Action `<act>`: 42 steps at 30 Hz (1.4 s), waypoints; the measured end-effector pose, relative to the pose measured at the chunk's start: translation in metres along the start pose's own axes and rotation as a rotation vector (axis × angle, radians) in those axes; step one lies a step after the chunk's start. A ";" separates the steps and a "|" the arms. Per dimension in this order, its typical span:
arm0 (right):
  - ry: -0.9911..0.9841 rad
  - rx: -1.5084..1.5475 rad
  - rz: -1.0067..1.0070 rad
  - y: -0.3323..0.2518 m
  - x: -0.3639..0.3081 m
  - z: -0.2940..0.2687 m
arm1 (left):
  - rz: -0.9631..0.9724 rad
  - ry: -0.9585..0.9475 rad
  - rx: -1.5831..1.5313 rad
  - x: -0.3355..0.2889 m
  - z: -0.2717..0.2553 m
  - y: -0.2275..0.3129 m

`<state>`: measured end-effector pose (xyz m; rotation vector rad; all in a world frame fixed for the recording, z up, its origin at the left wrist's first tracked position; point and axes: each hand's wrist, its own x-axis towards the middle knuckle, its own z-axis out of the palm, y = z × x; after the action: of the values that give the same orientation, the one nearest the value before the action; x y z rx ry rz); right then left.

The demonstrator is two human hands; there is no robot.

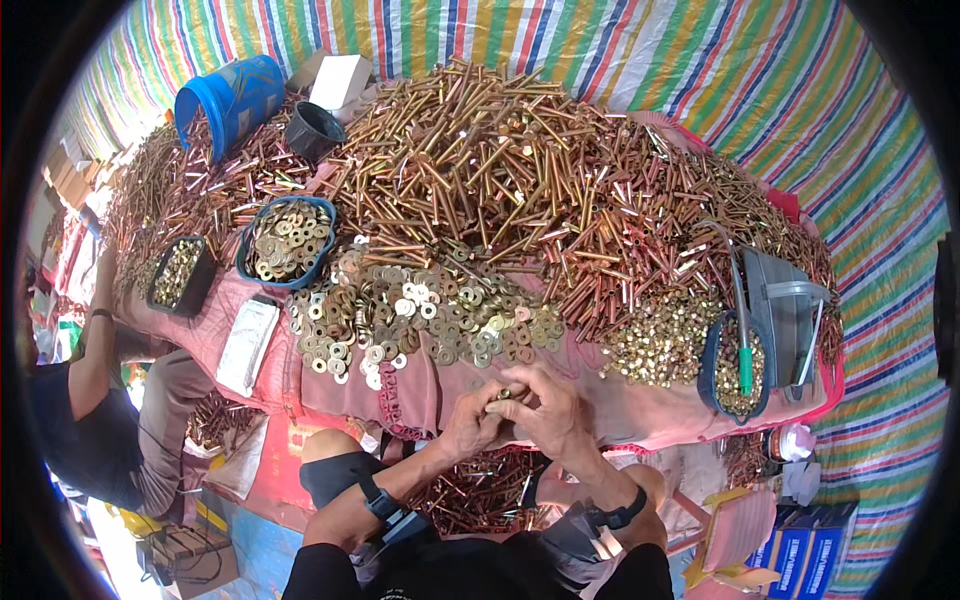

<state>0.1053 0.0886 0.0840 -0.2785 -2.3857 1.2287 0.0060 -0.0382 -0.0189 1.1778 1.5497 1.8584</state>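
My left hand (474, 421) and my right hand (548, 408) meet over the near edge of the cloth-covered heap table. Their fingers are closed together on a bolt (504, 394); only its small brassy end shows between the fingertips, and the rest is hidden. Just beyond my hands lies a spread of flat washers (400, 305). Farther back rises a large pile of long, copper-coloured bolts (480, 160). To the right of my right hand is a heap of small brassy nuts (655, 340).
A blue tub (285, 283) holds washers; a dark tub (205, 285) holds small nuts. At right stands a blue container (706, 375) of nuts with a green-handled tool (745, 368). A blue bucket (243, 100) lies tipped at back left. Another person's arm (95, 345) is at far left.
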 end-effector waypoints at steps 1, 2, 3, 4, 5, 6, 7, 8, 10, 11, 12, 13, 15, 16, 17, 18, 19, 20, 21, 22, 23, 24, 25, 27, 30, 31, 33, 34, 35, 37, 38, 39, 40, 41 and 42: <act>-0.022 -0.013 0.012 -0.001 0.000 0.000 | -0.003 0.013 -0.004 0.000 0.000 0.001; -0.024 -0.032 -0.056 0.000 0.001 -0.001 | -0.036 0.002 0.011 0.000 -0.001 0.002; -0.017 -0.050 -0.126 0.002 0.001 -0.002 | -0.090 -0.010 0.030 -0.001 -0.001 0.004; -0.023 -0.069 -0.173 0.004 0.003 -0.002 | -0.141 -0.009 0.052 -0.001 -0.001 0.004; -0.026 -0.062 -0.187 0.006 0.003 -0.003 | -0.126 -0.010 0.039 -0.001 -0.001 0.004; -0.043 -0.057 -0.180 0.009 0.004 -0.003 | -0.107 0.003 0.030 0.000 -0.001 0.004; -0.060 -0.053 -0.172 0.011 0.004 -0.003 | -0.079 0.000 0.025 0.000 -0.001 0.003; -0.084 -0.024 -0.092 0.014 0.006 -0.004 | -0.061 -0.003 0.062 0.005 -0.002 -0.001; -0.127 0.012 0.116 0.014 0.005 -0.004 | -0.005 -0.027 0.144 0.005 -0.007 -0.004; -0.093 0.014 0.066 0.014 0.004 -0.004 | 0.043 -0.016 0.152 0.005 -0.007 -0.006; -0.053 -0.013 0.043 0.012 0.004 -0.004 | -0.010 -0.021 0.117 0.005 -0.007 -0.007; -0.047 -0.042 0.008 0.011 0.004 -0.004 | -0.041 -0.003 0.083 0.004 -0.006 -0.008; -0.035 -0.160 -0.240 0.009 0.006 -0.007 | -0.080 0.005 0.039 0.003 -0.004 -0.007; -0.046 -0.224 -0.375 0.008 0.007 -0.007 | -0.013 0.029 0.068 0.004 -0.003 -0.007; 0.000 -0.215 -0.352 0.008 0.008 -0.007 | 0.004 0.014 0.115 0.005 -0.004 -0.006; -0.032 -0.137 -0.187 0.007 0.007 -0.006 | 0.066 0.031 0.148 0.007 -0.006 -0.005; -0.001 -0.068 -0.038 0.008 0.007 -0.005 | 0.037 0.047 0.141 0.007 -0.005 -0.004; -0.016 0.017 0.120 0.008 0.006 -0.004 | 0.020 0.043 0.112 0.007 -0.004 -0.002; -0.002 -0.031 0.005 0.009 0.005 -0.003 | -0.004 0.050 0.071 0.007 -0.004 -0.001; 0.000 -0.047 -0.052 0.010 0.005 -0.003 | -0.020 0.051 0.063 0.006 -0.003 -0.001; -0.040 -0.051 -0.105 0.011 0.004 -0.004 | -0.016 0.035 0.067 0.006 -0.004 -0.002; -0.049 -0.049 -0.135 0.012 0.003 -0.006 | -0.021 0.010 0.099 0.005 -0.006 -0.003; -0.101 -0.041 0.090 0.012 0.001 -0.006 | -0.004 0.002 0.123 0.004 -0.007 -0.004; -0.042 0.084 0.131 0.013 0.000 -0.007 | 0.005 0.009 0.107 0.003 -0.005 -0.008; -0.071 -0.037 0.010 0.013 0.001 -0.006 | 0.001 0.038 0.065 0.005 -0.004 -0.010; -0.102 0.000 0.055 0.014 0.002 -0.006 | 0.040 0.033 0.092 0.006 -0.004 -0.010; -0.114 0.098 0.098 0.016 0.001 -0.006 | 0.051 0.029 0.143 0.008 -0.007 -0.006; -0.098 0.154 0.110 0.019 0.001 -0.007 | 0.012 0.029 0.156 0.007 -0.006 -0.004; -0.110 0.182 0.209 0.020 -0.003 -0.006 | -0.022 0.048 0.178 0.004 -0.006 -0.002; 0.015 0.283 0.220 0.027 -0.010 -0.007 | -0.113 0.027 0.097 -0.011 -0.001 0.004; 0.040 0.330 0.252 0.034 -0.009 -0.010 | -0.107 0.043 0.038 -0.016 0.006 0.006; 0.027 0.351 0.339 0.041 -0.007 -0.010 | -0.105 -0.004 0.056 -0.024 0.009 0.008; 0.006 0.371 0.396 0.048 -0.006 -0.008 | -0.242 -0.113 0.051 -0.037 0.011 0.009; -0.002 0.387 0.379 0.055 -0.005 -0.007 | -0.287 -0.204 0.067 -0.047 0.013 0.009; -0.004 0.396 0.444 0.059 -0.007 -0.001 | -0.294 -0.289 0.073 -0.058 0.017 0.011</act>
<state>0.1105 0.1214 0.0343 -0.6994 -2.0805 1.8624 0.0524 -0.0766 -0.0273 1.1222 1.5408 1.3887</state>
